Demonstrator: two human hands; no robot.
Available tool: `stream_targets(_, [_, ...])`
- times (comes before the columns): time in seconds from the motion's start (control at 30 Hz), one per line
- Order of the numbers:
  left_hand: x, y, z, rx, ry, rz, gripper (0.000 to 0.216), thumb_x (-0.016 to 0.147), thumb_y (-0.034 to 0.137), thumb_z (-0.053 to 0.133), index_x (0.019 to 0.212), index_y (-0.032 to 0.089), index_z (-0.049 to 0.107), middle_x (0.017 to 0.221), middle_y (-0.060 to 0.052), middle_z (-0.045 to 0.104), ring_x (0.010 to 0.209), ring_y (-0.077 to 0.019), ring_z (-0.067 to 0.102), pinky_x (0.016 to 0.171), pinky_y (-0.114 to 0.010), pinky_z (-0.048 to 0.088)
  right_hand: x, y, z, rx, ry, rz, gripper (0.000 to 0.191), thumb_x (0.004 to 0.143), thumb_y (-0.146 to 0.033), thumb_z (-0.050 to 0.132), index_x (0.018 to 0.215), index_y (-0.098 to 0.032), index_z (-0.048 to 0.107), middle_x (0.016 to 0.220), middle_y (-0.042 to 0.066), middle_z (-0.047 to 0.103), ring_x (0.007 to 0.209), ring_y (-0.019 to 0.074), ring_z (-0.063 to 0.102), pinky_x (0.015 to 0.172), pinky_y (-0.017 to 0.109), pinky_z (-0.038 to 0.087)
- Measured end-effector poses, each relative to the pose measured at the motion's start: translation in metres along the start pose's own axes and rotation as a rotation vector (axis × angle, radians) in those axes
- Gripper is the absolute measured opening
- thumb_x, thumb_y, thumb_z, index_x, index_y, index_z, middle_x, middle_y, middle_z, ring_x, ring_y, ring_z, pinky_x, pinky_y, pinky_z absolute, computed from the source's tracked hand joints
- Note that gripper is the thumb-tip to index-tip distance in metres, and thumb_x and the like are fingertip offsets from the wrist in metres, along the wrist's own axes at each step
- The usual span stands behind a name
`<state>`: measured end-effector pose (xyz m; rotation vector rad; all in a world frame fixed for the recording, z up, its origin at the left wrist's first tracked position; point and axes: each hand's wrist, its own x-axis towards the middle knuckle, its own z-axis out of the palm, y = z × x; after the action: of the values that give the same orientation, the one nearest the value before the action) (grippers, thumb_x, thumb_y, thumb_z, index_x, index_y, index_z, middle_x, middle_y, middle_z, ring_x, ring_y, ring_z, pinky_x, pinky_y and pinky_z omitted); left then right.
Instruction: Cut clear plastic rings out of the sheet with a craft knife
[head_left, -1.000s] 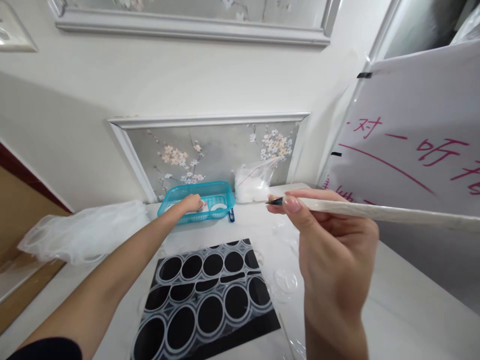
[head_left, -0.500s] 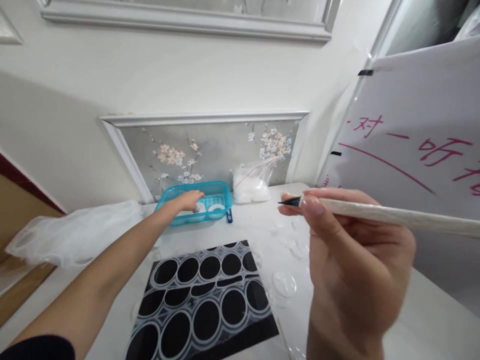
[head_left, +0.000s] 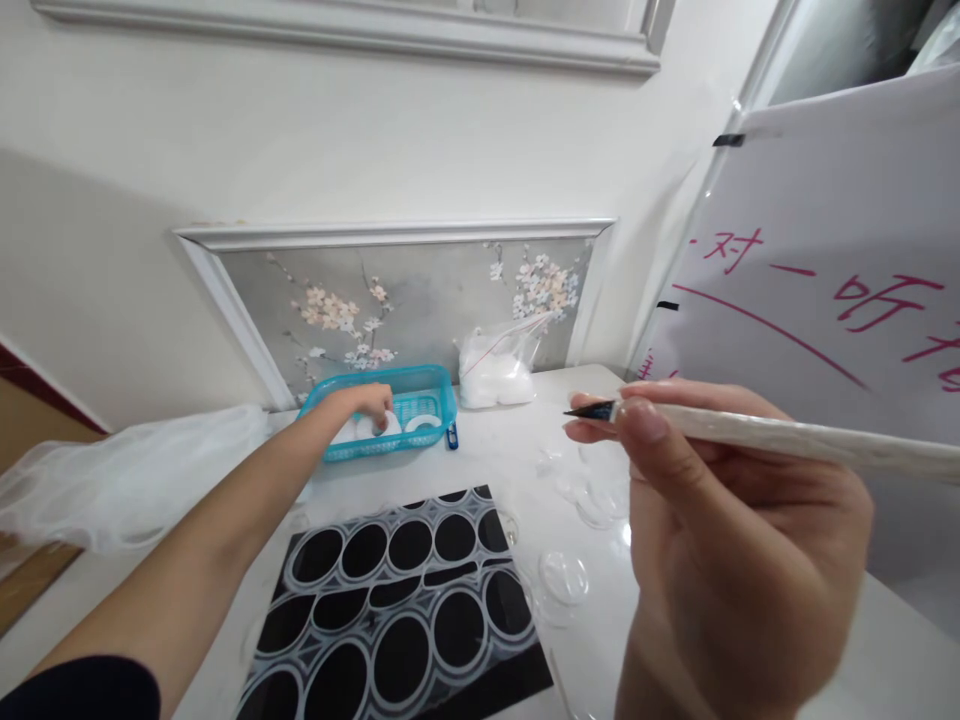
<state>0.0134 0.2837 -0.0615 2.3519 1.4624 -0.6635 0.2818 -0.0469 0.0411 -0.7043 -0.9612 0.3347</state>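
— Where is there room to move?

— The white table (head_left: pixel 491 468) has a bare strip between the teal basket (head_left: pixel 439 388) at the wall edge and the black sheet (head_left: pixel 405 610) near the front. To the right a white board (head_left: pixel 825 290) with red writing closes that side. On the left, loose gauze (head_left: pixel 127 480) is heaped at the table's edge.

— And the hands?

— The left hand (head_left: pixel 367 400) reaches into the basket with its fingers curled down onto the white rings (head_left: pixel 422 423). Whether it grips one, I cannot tell. The right hand (head_left: pixel 739 560) is raised and pinches a brush (head_left: pixel 787 436) between thumb and fingertips, with the dark tip pointing left.

— What about materials?

— The basket is perforated plastic and the brush has a pale, slim handle. The sheet is glossy, with rows of oval outlines. Clear round discs (head_left: pixel 564 577) lie just beside it.
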Motion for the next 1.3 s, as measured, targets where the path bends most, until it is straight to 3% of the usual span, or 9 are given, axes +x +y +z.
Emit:
stream_targets(0.37, [0.001,0.003,0.004,-0.033,0.034,0.058,0.033,0.096,0.035,0.064,0.122,0.016,0.062,0.125,-0.009,0.063,0.107,-0.0242,0.065,0.089,-0.043,0.057,-0.001,-0.002,0.0,0.016,-0.007,-0.005,0.015,0.087,-0.012,0.071,0.088,-0.025,0.075,0.072,-0.005,0.07,0.071,0.0133,0.073,0.07,0.029,0.061])
stream_targets(0.5, [-0.01,-0.002,0.0,-0.116,0.146,0.079,0.038,0.079,0.025,0.075,0.116,0.017,0.071,0.115,-0.008,0.073,0.104,-0.0275,0.069,0.092,-0.041,0.055,-0.005,-0.002,0.003,0.014,-0.033,0.002,0.014,0.087,-0.012,0.071,0.087,-0.025,0.076,0.072,-0.005,0.071,0.07,0.0135,0.073,0.069,0.029,0.06])
stream_targets(0.63, [-0.04,-0.004,0.008,-0.197,0.382,0.109,0.057,0.066,0.013,0.061,0.122,0.02,0.07,0.124,-0.008,0.071,0.115,-0.0291,0.066,0.098,-0.036,0.052,-0.012,-0.008,0.005,-0.051,-0.095,0.012,0.011,0.087,-0.016,0.072,0.089,-0.026,0.076,0.076,-0.004,0.074,0.071,0.0137,0.073,0.069,0.028,0.06])
stream_targets(0.73, [-0.082,0.005,0.045,-0.244,0.65,0.115,0.066,0.074,0.013,0.046,0.139,0.017,0.056,0.148,-0.009,0.054,0.137,-0.0254,0.048,0.114,-0.039,0.04,-0.014,-0.011,0.005,-0.211,-0.226,0.021,0.007,0.086,-0.021,0.072,0.089,-0.026,0.076,0.08,-0.002,0.076,0.075,0.0152,0.073,0.068,0.028,0.058])
stream_targets(0.8, [-0.114,0.014,0.085,-0.265,0.768,0.113,0.059,0.081,0.015,0.039,0.137,0.016,0.056,0.143,-0.011,0.057,0.136,-0.0249,0.048,0.117,-0.043,0.035,-0.012,-0.003,0.006,-0.385,-0.363,0.05,0.008,0.087,-0.023,0.069,0.083,-0.024,0.076,0.083,0.0,0.078,0.076,0.0163,0.072,0.067,0.029,0.057])
stream_targets(0.9, [-0.156,0.023,0.15,-0.294,0.774,0.151,0.039,0.085,0.03,0.047,0.114,0.021,0.071,0.115,-0.011,0.07,0.112,-0.0283,0.063,0.107,-0.045,0.046,-0.006,0.032,0.01,-0.639,-0.672,0.234,0.02,0.088,-0.023,0.061,0.074,-0.019,0.074,0.085,0.003,0.078,0.077,0.0185,0.072,0.071,0.031,0.055])
stream_targets(1.0, [-0.181,0.019,0.195,-0.48,0.732,0.118,0.04,0.081,0.048,0.061,0.11,0.024,0.073,0.111,-0.011,0.07,0.108,-0.0324,0.064,0.102,-0.047,0.049,-0.003,0.089,0.012,-0.778,-1.051,0.483,0.014,0.085,-0.021,0.063,0.078,-0.016,0.074,0.091,0.005,0.078,0.088,0.019,0.072,0.08,0.029,0.054])
stream_targets(1.13, [-0.191,0.006,0.216,-0.621,0.757,0.014,0.045,0.077,0.053,0.062,0.109,0.022,0.069,0.109,-0.012,0.067,0.105,-0.0328,0.063,0.098,-0.048,0.05,-0.01,0.149,0.005,-0.979,-1.264,0.766,0.01,0.072,-0.015,0.071,0.062,-0.015,0.071,0.076,0.006,0.077,0.076,0.0188,0.07,0.067,0.025,0.054])
stream_targets(1.3, [-0.192,0.005,0.213,-0.726,0.727,0.019,0.031,0.073,0.052,0.064,0.078,0.022,0.068,0.086,-0.006,0.065,0.084,-0.0265,0.063,0.084,-0.04,0.053,-0.017,0.164,-0.006,-1.071,-1.357,0.842,0.017,0.066,-0.018,0.075,0.052,-0.018,0.065,0.056,0.001,0.068,0.062,0.0153,0.065,0.059,0.022,0.051])
